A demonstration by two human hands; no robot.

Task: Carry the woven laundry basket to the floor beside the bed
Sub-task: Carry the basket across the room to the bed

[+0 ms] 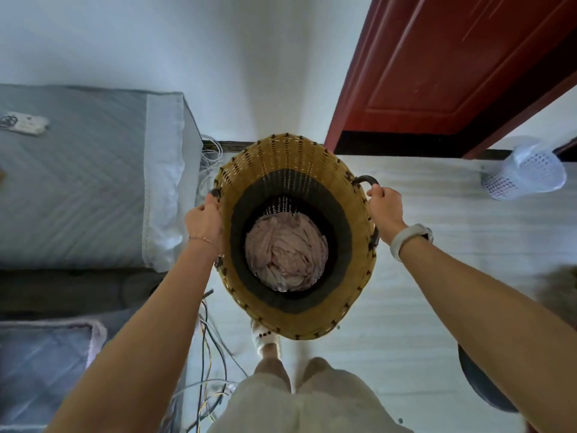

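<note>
The woven laundry basket [278, 164], tan with a dark band inside, hangs in front of me above the pale floor. Pinkish crumpled cloth [285, 253] fills its bottom. My left hand [204, 221] grips the handle on its left rim, mostly hidden by the fingers. My right hand [384, 210], with a white wristband behind it, grips the dark handle [365, 180] on the right rim. The bed [81, 179] with a grey quilted cover lies just left of the basket.
Loose cables [207, 348] trail on the floor between the bed and my feet. A white perforated bin [524, 171] stands at the right by a red door [443, 67]. A small white device [26, 123] lies on the bed. A dark round object [480, 385] sits lower right.
</note>
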